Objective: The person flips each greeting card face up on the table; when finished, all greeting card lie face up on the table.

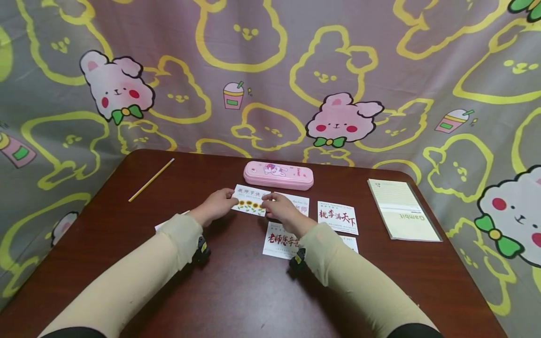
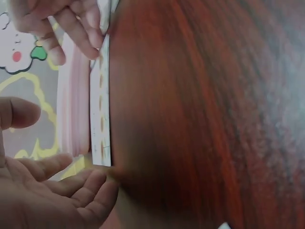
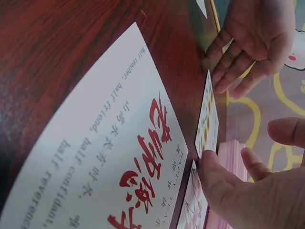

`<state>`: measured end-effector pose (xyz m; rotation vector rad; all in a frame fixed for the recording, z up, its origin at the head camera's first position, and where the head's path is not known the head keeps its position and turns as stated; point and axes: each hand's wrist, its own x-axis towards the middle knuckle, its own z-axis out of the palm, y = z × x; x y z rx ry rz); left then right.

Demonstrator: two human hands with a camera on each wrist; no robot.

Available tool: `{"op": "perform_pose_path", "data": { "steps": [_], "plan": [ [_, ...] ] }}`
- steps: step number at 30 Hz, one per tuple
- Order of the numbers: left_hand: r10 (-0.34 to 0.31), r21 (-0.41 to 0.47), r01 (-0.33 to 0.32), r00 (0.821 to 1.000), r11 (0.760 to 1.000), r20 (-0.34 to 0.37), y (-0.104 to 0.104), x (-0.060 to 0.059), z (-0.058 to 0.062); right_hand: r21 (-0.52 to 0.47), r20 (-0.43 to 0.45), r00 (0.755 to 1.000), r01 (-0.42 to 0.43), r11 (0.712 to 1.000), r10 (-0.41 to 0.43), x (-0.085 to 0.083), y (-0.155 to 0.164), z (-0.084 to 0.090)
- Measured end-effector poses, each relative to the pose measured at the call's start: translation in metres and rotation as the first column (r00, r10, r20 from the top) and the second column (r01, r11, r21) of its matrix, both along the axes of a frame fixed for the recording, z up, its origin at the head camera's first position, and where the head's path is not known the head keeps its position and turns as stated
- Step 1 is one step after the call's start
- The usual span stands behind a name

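Note:
A white card with a row of sunflowers (image 1: 250, 203) lies on the brown table (image 1: 236, 291) just in front of a pink pencil case (image 1: 279, 175). My left hand (image 1: 224, 203) touches the card's left end with relaxed, nearly straight fingers (image 2: 93, 183). At the card's right end my right hand (image 1: 271, 203) sets its fingertips (image 3: 209, 167) on the corner, thumb lifted clear. In the wrist views the sunflower card (image 2: 101, 109) (image 3: 208, 119) looks slightly raised along one edge. Neither hand curls round it.
Other cards with red characters lie near my right forearm (image 1: 338, 217) (image 1: 279, 240) (image 3: 124, 157), and one sits partly under the sunflower card (image 1: 302, 204). A green notepad (image 1: 401, 210) lies at the right, a yellow pencil (image 1: 151, 180) at the back left, and a white slip (image 1: 162, 226) under my left arm.

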<state>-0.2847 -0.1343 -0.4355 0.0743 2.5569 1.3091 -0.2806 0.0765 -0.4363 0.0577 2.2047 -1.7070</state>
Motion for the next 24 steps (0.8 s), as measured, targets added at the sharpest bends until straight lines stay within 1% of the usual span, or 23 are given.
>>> {"op": "perform_pose_path", "data": {
  "steps": [3,5,6,8,10,12,13,15,18,20,22,24],
  "plan": [
    [0.02,0.03,-0.019,1.0,0.999,-0.012,-0.01,0.007,0.003,0.003,-0.015,1.0,-0.001,1.0,0.001,0.001,-0.001,-0.001],
    [0.01,0.022,-0.009,0.999,1.0,-0.046,-0.021,0.015,0.007,-0.001,-0.025,1.0,-0.003,1.0,0.003,0.003,-0.002,0.0],
    [-0.005,0.007,0.006,0.997,1.0,-0.071,-0.028,0.019,0.01,-0.008,-0.028,1.0,-0.007,1.0,0.007,0.004,-0.003,0.0],
    [-0.063,-0.067,0.054,0.988,0.996,-0.141,-0.044,0.029,0.014,-0.032,-0.026,0.999,-0.027,0.999,0.026,0.008,-0.006,0.002],
    [-0.148,-0.177,0.111,0.967,0.978,-0.208,-0.061,0.04,0.016,-0.073,-0.014,0.998,-0.067,0.995,0.066,0.014,-0.012,0.002],
    [-0.226,-0.299,0.15,0.944,0.943,-0.242,-0.079,0.05,0.015,-0.134,0.014,0.992,-0.125,0.983,0.128,0.022,-0.02,0.002],
    [-0.261,-0.353,0.165,0.934,0.921,-0.245,-0.086,0.055,0.014,-0.17,0.032,0.986,-0.156,0.973,0.164,0.027,-0.024,0.002],
    [-0.32,-0.438,0.202,0.923,0.876,-0.212,-0.099,0.064,0.011,-0.24,0.071,0.968,-0.217,0.946,0.24,0.037,-0.032,-0.001],
    [-0.367,-0.512,0.264,0.924,0.818,-0.11,-0.112,0.076,0.006,-0.322,0.136,0.93,-0.286,0.903,0.342,0.051,-0.045,-0.006],
    [-0.384,-0.55,0.293,0.922,0.782,-0.055,-0.115,0.081,0.002,-0.344,0.159,0.909,-0.314,0.885,0.385,0.058,-0.051,-0.009],
    [-0.384,-0.589,0.291,0.923,0.753,-0.035,-0.113,0.085,-0.001,-0.352,0.171,0.902,-0.32,0.88,0.396,0.062,-0.056,-0.013],
    [-0.375,-0.634,0.264,0.926,0.727,-0.045,-0.107,0.088,-0.003,-0.363,0.178,0.906,-0.304,0.881,0.385,0.064,-0.06,-0.016]
  ]
}}
